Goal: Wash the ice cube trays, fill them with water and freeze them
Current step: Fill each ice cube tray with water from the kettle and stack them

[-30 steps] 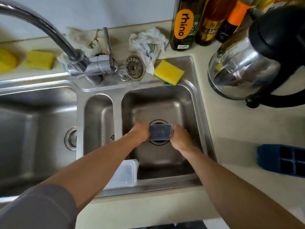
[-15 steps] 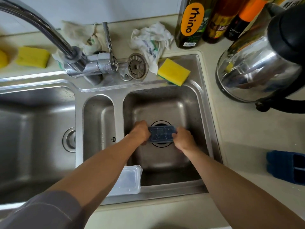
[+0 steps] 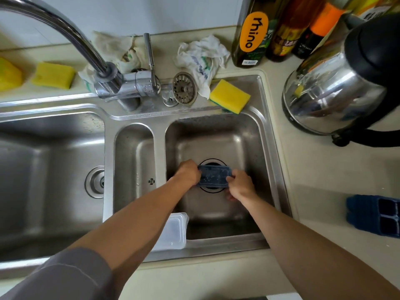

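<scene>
A small dark blue ice cube tray is held low inside the right sink basin, just above the drain. My left hand grips its left end and my right hand grips its right end, fingers curled under it. A second blue ice cube tray lies on the counter at the far right. A clear plastic lid or tray leans on the sink's front rim, partly hidden by my left forearm. The faucet arcs away to the left, with no water visible.
A yellow sponge lies on the sink's back rim beside a metal strainer and crumpled cloths. A steel kettle and bottles stand at the back right. More sponges lie at the back left. A large basin is on the left.
The tray has tilted a little in my hands over the drain, and my right hand has shifted lower on its end. The view has drifted slightly closer.
</scene>
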A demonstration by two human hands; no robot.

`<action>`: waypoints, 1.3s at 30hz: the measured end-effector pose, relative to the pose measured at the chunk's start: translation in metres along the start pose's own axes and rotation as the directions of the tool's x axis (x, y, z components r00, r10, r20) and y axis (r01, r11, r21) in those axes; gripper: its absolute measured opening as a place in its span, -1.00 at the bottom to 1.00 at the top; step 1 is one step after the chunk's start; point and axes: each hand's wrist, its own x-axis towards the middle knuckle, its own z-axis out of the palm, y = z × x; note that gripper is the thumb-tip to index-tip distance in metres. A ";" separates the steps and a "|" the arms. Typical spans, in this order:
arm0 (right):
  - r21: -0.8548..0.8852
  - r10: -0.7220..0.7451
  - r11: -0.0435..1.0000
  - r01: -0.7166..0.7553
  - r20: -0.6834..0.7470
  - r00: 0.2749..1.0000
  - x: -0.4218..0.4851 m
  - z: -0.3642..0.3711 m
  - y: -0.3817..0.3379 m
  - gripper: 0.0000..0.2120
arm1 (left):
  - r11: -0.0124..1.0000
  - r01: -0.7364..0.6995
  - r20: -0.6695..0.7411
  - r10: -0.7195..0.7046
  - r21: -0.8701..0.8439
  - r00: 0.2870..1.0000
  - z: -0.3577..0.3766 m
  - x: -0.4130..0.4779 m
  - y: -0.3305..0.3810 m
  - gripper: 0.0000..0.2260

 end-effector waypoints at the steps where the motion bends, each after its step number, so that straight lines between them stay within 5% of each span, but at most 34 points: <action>1: 0.048 -0.015 0.999 0.015 0.009 1.000 -0.007 -0.003 -0.002 -0.81 | 0.999 -0.035 -0.037 0.034 -0.029 0.999 -0.002 -0.003 0.000 -0.64; 5: 0.231 -0.143 0.963 0.136 0.015 0.990 -0.053 -0.024 -0.016 -0.89 | 0.974 -0.165 -0.229 0.127 -0.154 0.965 -0.015 -0.023 0.008 -0.36; 12: 0.271 -0.323 0.912 0.307 0.015 0.946 -0.131 -0.101 -0.055 -0.83 | 0.935 -0.346 -0.483 0.337 0.074 0.808 -0.059 -0.086 0.051 -0.45; 16: 0.301 -0.351 0.886 0.352 -0.059 0.935 -0.159 -0.154 -0.079 -0.61 | 0.798 -0.408 -0.412 0.586 0.444 0.698 -0.099 -0.131 0.092 -0.68; 21: 0.287 -0.534 0.814 0.506 0.025 0.845 -0.184 -0.192 -0.104 -0.70 | 0.577 -0.355 -0.357 0.776 0.736 0.520 -0.138 -0.202 0.141 -0.67; 26: 0.358 -0.645 0.725 0.588 0.054 0.762 -0.213 -0.224 -0.113 -0.84 | 0.432 -0.252 -0.305 0.856 0.866 0.417 -0.172 -0.270 0.171 -0.62; 32: 0.369 -0.753 0.606 0.705 -0.020 0.658 -0.243 -0.255 -0.139 -0.90 | 0.292 -0.148 -0.259 0.943 0.945 0.208 -0.199 -0.337 0.198 -0.59; 36: 0.314 -0.771 0.586 0.747 -0.067 0.634 -0.252 -0.264 -0.145 -0.89 | 0.379 -0.176 -0.340 0.915 0.908 0.215 -0.204 -0.353 0.198 -0.61; 39: 0.304 -0.751 0.614 0.728 -0.059 0.658 -0.255 -0.266 -0.147 -0.83 | 0.603 -0.332 -0.520 0.796 0.725 0.310 -0.204 -0.336 0.187 -0.60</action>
